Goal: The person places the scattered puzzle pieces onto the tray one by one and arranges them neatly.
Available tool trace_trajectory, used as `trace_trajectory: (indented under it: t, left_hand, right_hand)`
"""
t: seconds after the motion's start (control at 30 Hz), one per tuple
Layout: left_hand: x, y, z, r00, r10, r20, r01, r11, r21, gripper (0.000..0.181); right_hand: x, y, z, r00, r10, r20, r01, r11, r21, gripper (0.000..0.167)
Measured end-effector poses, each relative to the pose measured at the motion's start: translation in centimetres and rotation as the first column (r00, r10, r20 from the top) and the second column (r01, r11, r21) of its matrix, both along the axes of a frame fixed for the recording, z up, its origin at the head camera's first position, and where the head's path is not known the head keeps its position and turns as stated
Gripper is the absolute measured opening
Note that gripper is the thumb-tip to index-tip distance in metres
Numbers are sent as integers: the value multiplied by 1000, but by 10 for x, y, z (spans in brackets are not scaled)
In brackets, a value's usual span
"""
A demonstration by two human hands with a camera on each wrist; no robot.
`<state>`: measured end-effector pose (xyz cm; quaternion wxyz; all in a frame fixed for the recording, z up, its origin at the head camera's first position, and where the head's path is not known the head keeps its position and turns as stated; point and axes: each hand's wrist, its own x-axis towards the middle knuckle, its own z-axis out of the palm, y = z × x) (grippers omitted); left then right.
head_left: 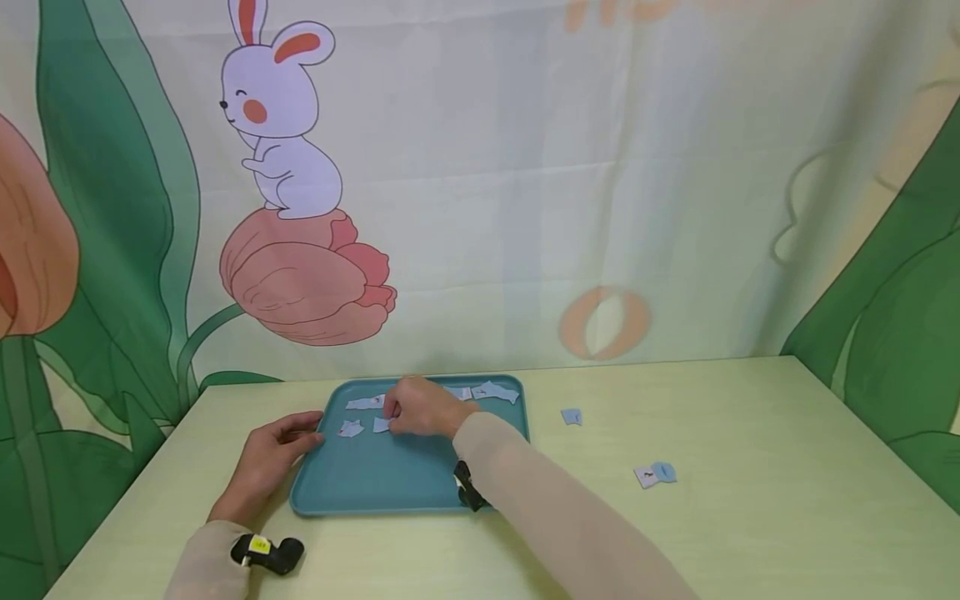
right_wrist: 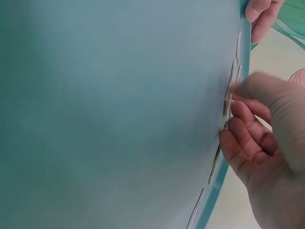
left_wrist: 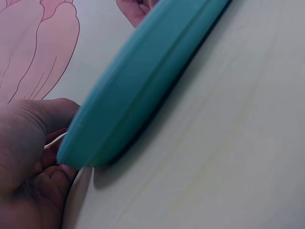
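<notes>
A teal tray [head_left: 382, 479] lies on the table, with several pale blue puzzle pieces in it. My left hand [head_left: 273, 454] holds the tray's left rim; in the left wrist view the thumb [left_wrist: 57, 112] is on the rim and the curled fingers are beside its edge. My right hand [head_left: 427, 407] reaches over the tray and pinches a small puzzle piece [head_left: 381, 425], partly hidden by the fingertips. Left of it lies a jagged puzzle piece [head_left: 350, 428]. A row of joined pieces [head_left: 495, 391] runs along the far rim, its middle covered by the right hand.
Right of the tray, a single blue piece [head_left: 572, 417] lies on the table [head_left: 750, 517]. Nearer, a white piece [head_left: 646, 477] touches a rounded blue piece [head_left: 664, 472]. A printed curtain [head_left: 480, 208] with a rabbit hangs behind the table's far edge.
</notes>
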<state>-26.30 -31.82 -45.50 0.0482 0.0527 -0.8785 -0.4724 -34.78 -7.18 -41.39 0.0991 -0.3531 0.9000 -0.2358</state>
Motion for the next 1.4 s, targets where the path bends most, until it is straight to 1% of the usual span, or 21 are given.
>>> trace_trajectory:
  t: [0.17, 0.4, 0.5, 0.63, 0.7, 0.87, 1.03, 1.17, 1.3, 1.4]
  left_hand:
    - [0, 2, 1, 1000, -2, -3, 2, 1000, -1, 47]
    - [0, 5, 2, 1000, 3, -3, -3, 1000, 3, 46]
    - [-1, 5, 2, 1000, 3, -5, -3, 1000, -1, 46]
    - [0, 4, 1, 1000, 3, -8, -3, 1000, -6, 46]
    - [0, 4, 1, 1000, 6, -7, -6, 1000, -6, 46]
    - [-2, 1, -2, 1000, 7, -5, -7, 1000, -6, 47]
    - [-4, 0, -5, 1000, 13, 6, -13, 1000, -4, 47]
    - [-5, 0, -5, 1000, 16, 4, -16, 1000, -3, 47]
    - [-5, 1, -4, 1000, 22, 12, -22, 1000, 4, 47]
    - [-4, 2, -3, 999, 26, 18, -26, 1000, 6, 47]
  right_hand:
    - [2, 1, 3, 1000, 10, -27, -9, 1000, 24, 12]
    - [0, 5, 3, 999, 9, -41, -9, 1000, 6, 14]
    - [1, 9, 7, 999, 15, -42, -16, 1000, -12, 17]
    - [6, 18, 16, 999, 22, -50, -24, 999, -31, 20]
    - [8, 25, 20, 997, 34, -69, -36, 999, -40, 20]
    - [14, 45, 28, 993, 60, -101, -68, 995, -77, 23]
    - [19, 73, 35, 994, 41, -103, -52, 993, -106, 23]
    - [22, 99, 39, 988, 31, -150, -51, 990, -129, 23]
    - [22, 124, 40, 981, 25, -192, -55, 987, -154, 23]
    - [22, 142, 40, 973, 17, -231, -53, 987, -151, 22]
